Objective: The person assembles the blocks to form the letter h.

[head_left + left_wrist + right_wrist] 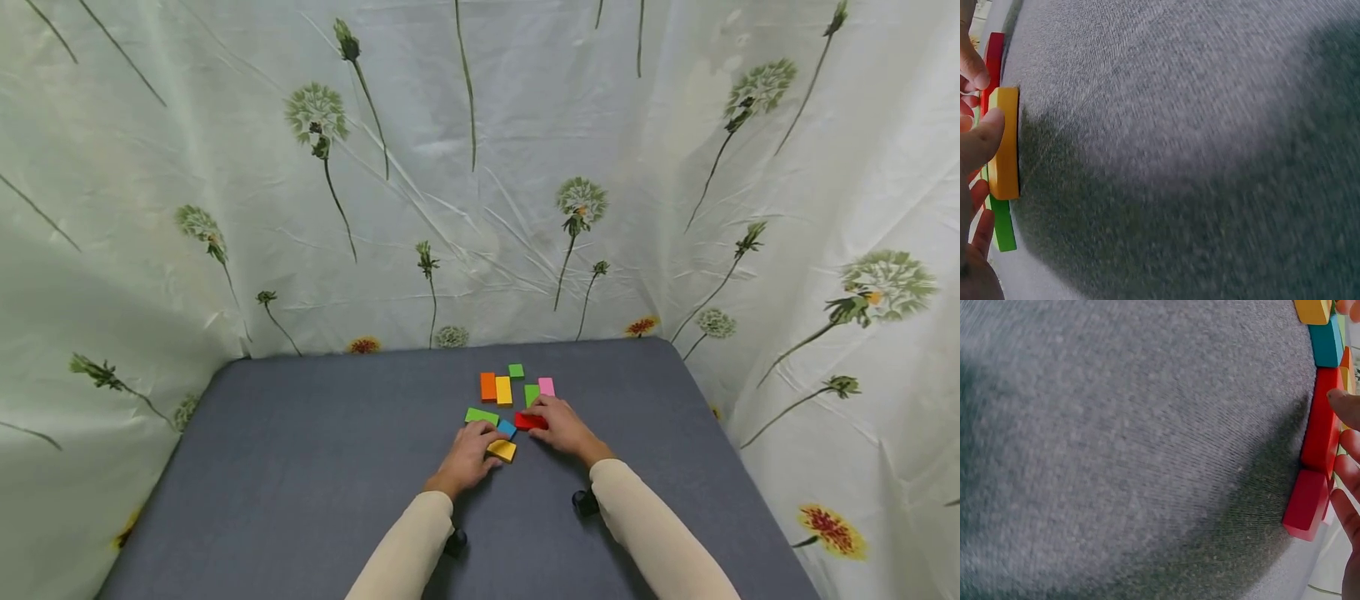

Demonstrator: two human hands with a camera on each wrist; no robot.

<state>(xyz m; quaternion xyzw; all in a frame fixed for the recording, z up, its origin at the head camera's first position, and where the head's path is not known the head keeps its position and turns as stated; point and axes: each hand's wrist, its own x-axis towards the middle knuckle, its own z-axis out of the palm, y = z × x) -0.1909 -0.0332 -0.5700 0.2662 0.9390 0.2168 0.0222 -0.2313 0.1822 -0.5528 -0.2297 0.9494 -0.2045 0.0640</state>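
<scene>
My left hand (468, 454) holds a yellow block (502, 451) lying on the table, thumb on its near side and fingers behind it. The thumb shows against that yellow face in the left wrist view, with a green block (1002, 225) below it. Just beyond is a blue block (507, 429), close to my fingertips. My right hand (564, 427) grips a red block (529, 422), thumb on the side facing me, fingers over the far side. At the red block's end, a darker red block (1307, 503) appears in the right wrist view, hidden under the hand from above.
Farther back lie an orange block (488, 387), a yellow block (504, 391) beside it, a small green block (516, 371), another green block (532, 393) and a pink block (547, 387). The dark grey table (337, 467) ends at a flowered curtain (480, 208).
</scene>
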